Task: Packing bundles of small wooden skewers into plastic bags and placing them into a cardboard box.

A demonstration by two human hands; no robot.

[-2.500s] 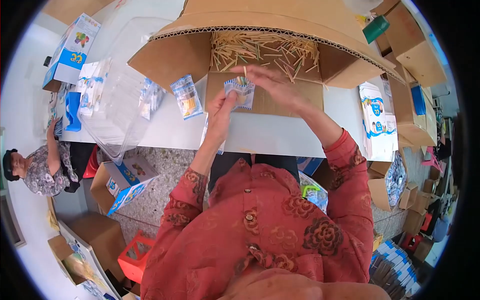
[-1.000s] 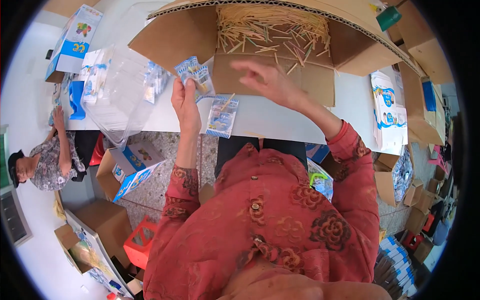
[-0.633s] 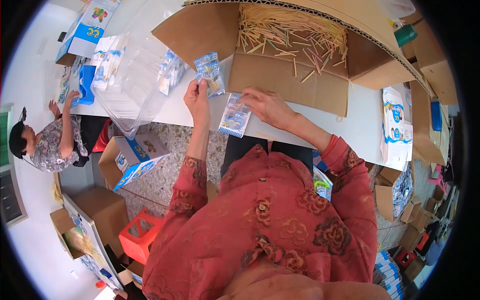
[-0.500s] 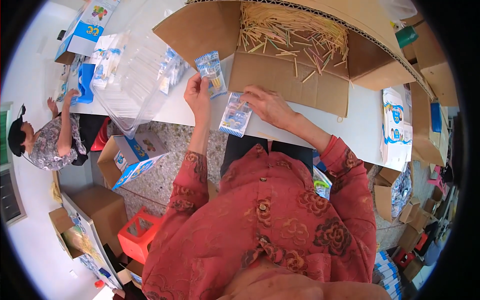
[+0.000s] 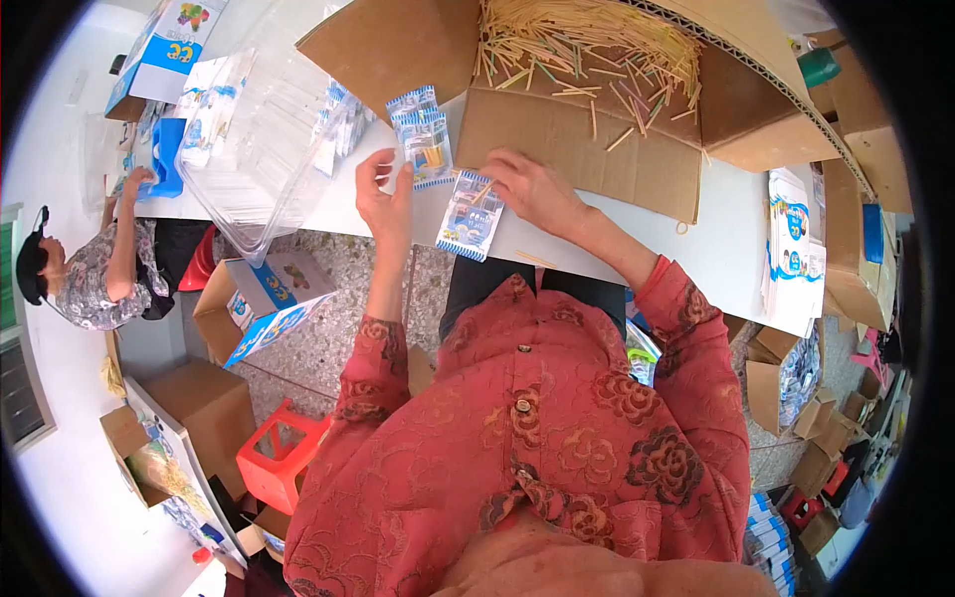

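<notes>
My left hand has its thumb and fingers apart and holds nothing. Just beyond it, some small blue-and-white packets lie overlapping on the white table, with thin yellowish sticks showing on the top one. My right hand pinches the upper right corner of another blue-and-white packet, which hangs partly over the table's near edge. A thin stick shows at its fingertips; whether it lies on the packet or inside it, I cannot tell.
An open cardboard box with many thin sticks lies ahead. Left of it stands a clear plastic tray. Flattened printed cartons lie at the right. A co-worker works at far left; a red stool stands below.
My left hand has let go of the packet, which now lies on the others, and has drawn back slightly left. My right hand stays at the other packet's corner.
</notes>
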